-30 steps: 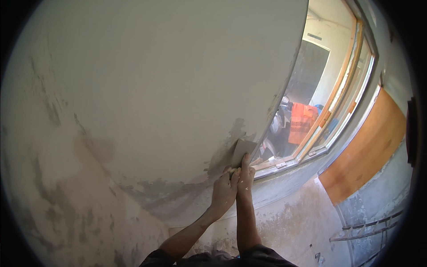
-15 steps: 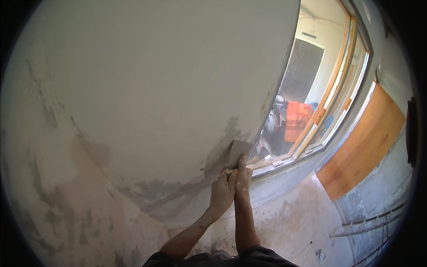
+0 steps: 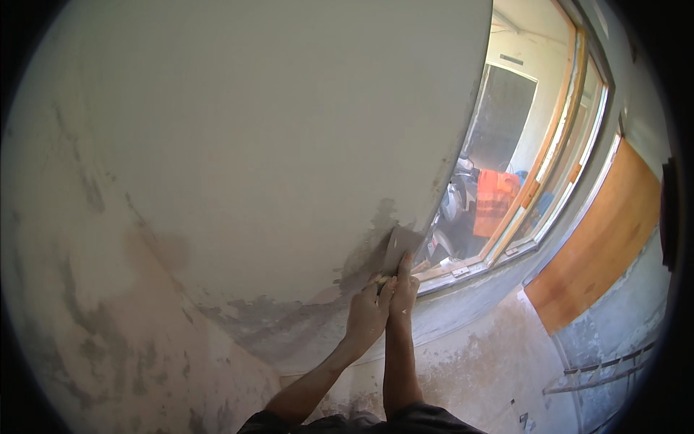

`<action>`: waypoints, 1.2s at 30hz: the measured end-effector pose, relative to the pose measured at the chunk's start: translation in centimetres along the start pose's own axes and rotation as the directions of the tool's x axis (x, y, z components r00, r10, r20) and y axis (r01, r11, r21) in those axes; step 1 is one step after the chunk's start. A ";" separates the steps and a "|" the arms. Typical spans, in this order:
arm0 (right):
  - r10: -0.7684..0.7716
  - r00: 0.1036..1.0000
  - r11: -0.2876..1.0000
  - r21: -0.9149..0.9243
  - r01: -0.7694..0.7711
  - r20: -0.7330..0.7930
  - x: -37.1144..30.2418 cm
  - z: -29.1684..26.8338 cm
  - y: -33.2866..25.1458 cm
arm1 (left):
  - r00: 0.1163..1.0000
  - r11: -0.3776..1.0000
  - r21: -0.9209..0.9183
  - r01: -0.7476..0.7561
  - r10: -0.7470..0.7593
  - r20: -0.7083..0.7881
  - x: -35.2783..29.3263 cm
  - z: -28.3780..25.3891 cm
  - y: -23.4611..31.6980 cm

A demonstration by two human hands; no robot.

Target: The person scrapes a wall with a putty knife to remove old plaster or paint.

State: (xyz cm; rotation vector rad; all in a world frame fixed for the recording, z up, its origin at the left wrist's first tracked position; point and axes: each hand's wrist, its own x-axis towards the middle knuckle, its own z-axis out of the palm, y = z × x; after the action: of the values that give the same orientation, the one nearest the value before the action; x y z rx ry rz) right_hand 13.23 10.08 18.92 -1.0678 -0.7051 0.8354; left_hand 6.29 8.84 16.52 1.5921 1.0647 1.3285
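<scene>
A flat grey scraper (image 3: pixel 402 242) lies with its broad blade against the wall (image 3: pixel 275 145), just beside the lower left corner of the window opening. The right hand (image 3: pixel 402 295) grips it from below: its fingers are closed around the lower end, with one digit laid straight along the blade. The left hand (image 3: pixel 367 312) presses close against the right; its fingers are curled at the scraper's lower end, but I cannot tell whether they pinch the handle, since the two hands hide it. Pale specks mark the right hand.

Around the blade the wall carries a dark, ragged patch (image 3: pixel 363 260), and a grey band (image 3: pixel 267 312) runs along its lower part to the left. To the right is the window (image 3: pixel 488 262) with a wooden frame; through it show an orange cloth (image 3: pixel 497 199) and part of a motorcycle (image 3: pixel 453 202). Further right stand a brown wooden panel (image 3: pixel 596 231) and, lower down, a ladder-like rack (image 3: pixel 611 374). Dark sleeves (image 3: pixel 426 418) show at the lower edge.
</scene>
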 end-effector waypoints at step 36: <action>0.029 0.993 0.990 -0.141 -0.012 0.118 2.8 0.9 -5.0 | 0.990 0.988 -0.075 -0.132 0.127 -0.067 2.8 -0.2 4.7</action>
State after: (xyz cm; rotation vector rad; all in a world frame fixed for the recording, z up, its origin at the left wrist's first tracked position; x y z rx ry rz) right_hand 15.07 11.64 24.18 -1.1590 -0.8655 0.8835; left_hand 6.86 9.88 21.81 1.5926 0.9458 1.4969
